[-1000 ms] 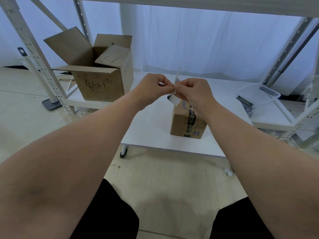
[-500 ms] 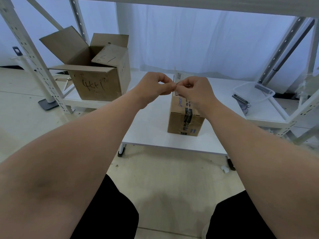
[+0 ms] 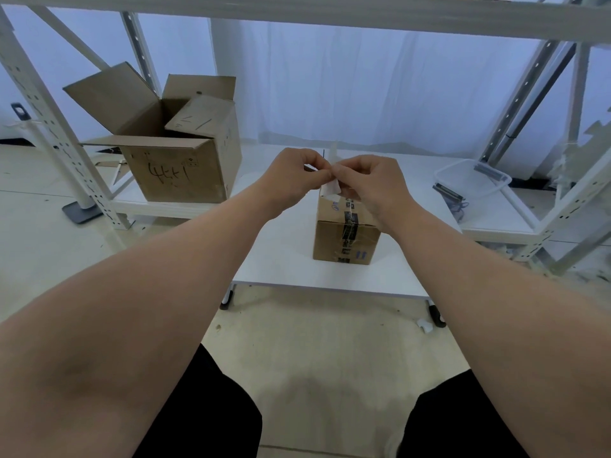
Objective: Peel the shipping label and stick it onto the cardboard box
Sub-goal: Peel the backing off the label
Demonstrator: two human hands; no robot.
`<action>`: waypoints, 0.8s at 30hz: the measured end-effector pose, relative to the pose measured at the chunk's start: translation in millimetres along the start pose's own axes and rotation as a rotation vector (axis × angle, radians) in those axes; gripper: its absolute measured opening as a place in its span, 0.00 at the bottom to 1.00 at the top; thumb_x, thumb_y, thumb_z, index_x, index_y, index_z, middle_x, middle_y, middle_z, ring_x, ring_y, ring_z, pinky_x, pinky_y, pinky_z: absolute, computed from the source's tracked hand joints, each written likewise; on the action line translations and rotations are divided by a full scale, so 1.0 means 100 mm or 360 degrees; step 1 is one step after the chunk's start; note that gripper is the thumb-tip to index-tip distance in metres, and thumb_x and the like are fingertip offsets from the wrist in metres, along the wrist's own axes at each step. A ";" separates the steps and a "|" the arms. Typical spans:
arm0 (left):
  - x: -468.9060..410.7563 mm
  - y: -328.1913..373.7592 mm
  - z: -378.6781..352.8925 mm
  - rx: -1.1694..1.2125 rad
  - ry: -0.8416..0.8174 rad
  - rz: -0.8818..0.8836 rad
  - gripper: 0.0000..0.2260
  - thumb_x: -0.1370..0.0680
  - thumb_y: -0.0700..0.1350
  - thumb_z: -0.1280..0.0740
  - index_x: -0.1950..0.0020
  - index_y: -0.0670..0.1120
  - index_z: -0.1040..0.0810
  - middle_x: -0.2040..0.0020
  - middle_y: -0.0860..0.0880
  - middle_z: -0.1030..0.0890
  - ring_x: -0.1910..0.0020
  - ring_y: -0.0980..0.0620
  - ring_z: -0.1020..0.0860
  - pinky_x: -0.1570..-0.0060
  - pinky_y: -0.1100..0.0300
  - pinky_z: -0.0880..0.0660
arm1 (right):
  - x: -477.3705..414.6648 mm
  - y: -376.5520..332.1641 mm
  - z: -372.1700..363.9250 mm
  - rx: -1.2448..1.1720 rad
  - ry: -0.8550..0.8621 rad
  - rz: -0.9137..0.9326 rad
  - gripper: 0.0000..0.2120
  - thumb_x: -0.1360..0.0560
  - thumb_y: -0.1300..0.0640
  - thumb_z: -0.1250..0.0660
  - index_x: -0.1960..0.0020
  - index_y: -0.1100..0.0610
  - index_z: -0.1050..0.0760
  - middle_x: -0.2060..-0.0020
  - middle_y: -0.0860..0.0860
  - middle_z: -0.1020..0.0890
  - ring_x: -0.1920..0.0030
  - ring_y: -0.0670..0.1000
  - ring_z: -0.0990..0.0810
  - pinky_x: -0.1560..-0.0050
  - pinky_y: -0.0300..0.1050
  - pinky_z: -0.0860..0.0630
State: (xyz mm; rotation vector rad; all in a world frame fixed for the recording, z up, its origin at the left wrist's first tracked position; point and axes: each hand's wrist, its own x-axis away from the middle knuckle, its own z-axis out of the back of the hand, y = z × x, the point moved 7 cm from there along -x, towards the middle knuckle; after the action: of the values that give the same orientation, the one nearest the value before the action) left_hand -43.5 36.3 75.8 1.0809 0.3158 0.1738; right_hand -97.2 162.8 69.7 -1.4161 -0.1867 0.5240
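A small sealed cardboard box point(image 3: 345, 239) with dark tape and blue print stands on the low white table point(image 3: 284, 266). Above its top I hold a small white shipping label point(image 3: 331, 188) edge-on between both hands. My left hand point(image 3: 294, 180) pinches it from the left with thumb and forefinger. My right hand point(image 3: 372, 185) pinches it from the right. The fingertips of the two hands touch. Most of the label is hidden by my fingers; a white corner hangs below them and a thin strip sticks up above.
A large open cardboard box point(image 3: 178, 150) with handwriting stands on the low shelf at the left. A clear plastic tray point(image 3: 472, 178) lies on the shelf at the right. White perforated rack posts point(image 3: 56, 140) flank the table. My knees are near the bottom edge.
Both hands stay pinched together over the small box. A white corner of the label shows below my fingers again, after being nearly hidden half a second ago. The view shifted slightly.
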 end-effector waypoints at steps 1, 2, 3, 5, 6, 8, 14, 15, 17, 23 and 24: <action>-0.01 0.01 -0.01 -0.0004 -0.0006 -0.0005 0.04 0.25 0.44 0.31 0.57 0.44 0.21 0.63 0.51 0.20 0.62 0.57 0.23 0.67 0.77 0.29 | 0.00 0.00 0.02 -0.0028 -0.0001 -0.0013 0.05 0.27 0.61 0.30 0.55 0.62 0.19 0.54 0.64 0.17 0.56 0.55 0.17 0.54 0.46 0.17; -0.01 0.02 -0.03 -0.0005 -0.0011 -0.0009 0.04 0.25 0.43 0.31 0.56 0.44 0.21 0.63 0.50 0.20 0.63 0.57 0.23 0.68 0.78 0.30 | 0.00 0.01 0.05 -0.0049 0.0000 -0.0027 0.04 0.27 0.61 0.30 0.55 0.62 0.19 0.54 0.63 0.17 0.55 0.56 0.16 0.54 0.45 0.17; -0.03 0.02 -0.04 -0.0003 -0.0014 -0.0012 0.04 0.25 0.43 0.31 0.56 0.43 0.21 0.63 0.50 0.20 0.62 0.56 0.23 0.66 0.76 0.29 | 0.00 0.01 0.06 -0.0069 -0.0003 -0.0038 0.04 0.26 0.61 0.30 0.55 0.62 0.19 0.54 0.62 0.16 0.54 0.55 0.15 0.55 0.43 0.17; -0.06 0.03 -0.06 -0.0014 -0.0016 -0.0017 0.05 0.25 0.43 0.30 0.54 0.41 0.20 0.60 0.46 0.19 0.60 0.53 0.23 0.58 0.68 0.26 | 0.00 0.02 0.08 -0.0106 -0.0008 -0.0061 0.02 0.26 0.61 0.30 0.57 0.59 0.19 0.54 0.59 0.16 0.54 0.54 0.15 0.57 0.41 0.18; -0.08 0.03 -0.07 -0.0031 -0.0018 -0.0021 0.06 0.25 0.44 0.30 0.54 0.41 0.20 0.58 0.45 0.19 0.59 0.53 0.22 0.55 0.64 0.25 | -0.01 0.03 0.09 -0.0109 0.0000 -0.0073 0.02 0.26 0.61 0.30 0.57 0.58 0.19 0.54 0.58 0.16 0.55 0.53 0.15 0.58 0.40 0.18; -0.10 0.05 -0.09 -0.0058 -0.0023 -0.0058 0.04 0.25 0.42 0.30 0.54 0.42 0.21 0.57 0.47 0.19 0.59 0.53 0.22 0.57 0.65 0.25 | -0.03 0.05 0.10 -0.0081 0.0011 -0.0083 0.02 0.26 0.61 0.30 0.57 0.57 0.20 0.54 0.57 0.16 0.55 0.52 0.16 0.59 0.38 0.19; -0.19 0.03 -0.11 -0.0029 -0.0095 -0.0037 0.02 0.26 0.42 0.31 0.56 0.45 0.23 0.55 0.47 0.18 0.56 0.52 0.21 0.48 0.57 0.23 | -0.14 0.08 0.11 0.0121 0.0037 -0.0047 0.03 0.27 0.61 0.30 0.56 0.60 0.19 0.55 0.61 0.16 0.51 0.59 0.16 0.50 0.50 0.18; -0.21 0.02 -0.11 -0.0026 -0.0106 -0.0024 0.04 0.26 0.45 0.31 0.56 0.45 0.22 0.54 0.45 0.18 0.55 0.52 0.22 0.46 0.56 0.24 | -0.14 0.07 0.11 0.0171 0.0045 -0.0031 0.02 0.27 0.60 0.29 0.57 0.59 0.19 0.56 0.60 0.16 0.52 0.59 0.16 0.49 0.52 0.18; -0.22 0.01 -0.10 -0.0002 -0.0113 -0.0001 0.08 0.26 0.49 0.29 0.56 0.45 0.23 0.54 0.44 0.18 0.54 0.53 0.23 0.48 0.58 0.25 | -0.16 0.04 0.11 0.0274 0.0055 0.0013 0.02 0.27 0.59 0.29 0.59 0.56 0.19 0.59 0.59 0.16 0.55 0.58 0.17 0.49 0.55 0.19; -0.16 -0.03 -0.02 0.0112 0.0035 0.0048 0.06 0.26 0.45 0.29 0.61 0.46 0.22 0.53 0.41 0.17 0.55 0.53 0.23 0.51 0.62 0.27 | -0.18 -0.06 0.04 0.0455 0.0029 0.0108 0.03 0.26 0.58 0.30 0.58 0.57 0.20 0.65 0.48 0.20 0.62 0.48 0.21 0.56 0.44 0.21; -0.15 -0.02 -0.01 0.0122 0.0065 0.0039 0.05 0.26 0.44 0.29 0.61 0.46 0.22 0.52 0.40 0.17 0.54 0.53 0.23 0.51 0.62 0.27 | -0.17 -0.07 0.01 0.0437 0.0029 0.0111 0.03 0.26 0.58 0.30 0.59 0.57 0.20 0.66 0.47 0.20 0.63 0.46 0.22 0.59 0.41 0.23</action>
State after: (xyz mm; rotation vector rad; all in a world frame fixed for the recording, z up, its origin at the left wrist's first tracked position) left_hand -57.7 31.4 76.0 1.1586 0.3482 0.2069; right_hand -111.4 155.9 79.7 -1.1622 -0.0479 0.5713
